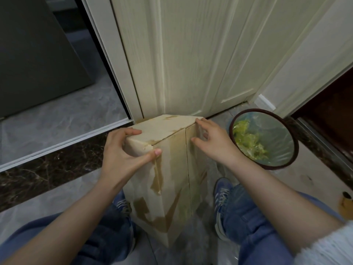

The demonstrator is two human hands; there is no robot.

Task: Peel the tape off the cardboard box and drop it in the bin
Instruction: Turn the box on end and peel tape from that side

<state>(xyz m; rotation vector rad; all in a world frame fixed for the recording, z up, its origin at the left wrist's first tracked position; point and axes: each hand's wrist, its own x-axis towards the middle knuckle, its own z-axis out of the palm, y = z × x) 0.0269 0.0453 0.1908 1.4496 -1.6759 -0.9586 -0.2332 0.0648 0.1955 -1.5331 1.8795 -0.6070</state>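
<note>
A tall cardboard box (172, 180) stands upright on the floor between my feet. Brown tape (159, 176) runs in torn strips down its front face. My left hand (122, 150) grips the box's upper left corner, fingers over the top edge and thumb pressed on the front at the tape's upper end. My right hand (212, 142) rests with spread fingers on the box's upper right side, at the top edge. The round bin (264, 138), dark-rimmed with a clear liner, stands on the floor to the right and holds crumpled yellow-green tape.
A cream door (191, 54) stands right behind the box. A dark cabinet (34, 54) is at the far left beyond a sliding-door track. My blue shoes (221, 196) flank the box. A dark marble threshold (47, 173) crosses the floor on the left.
</note>
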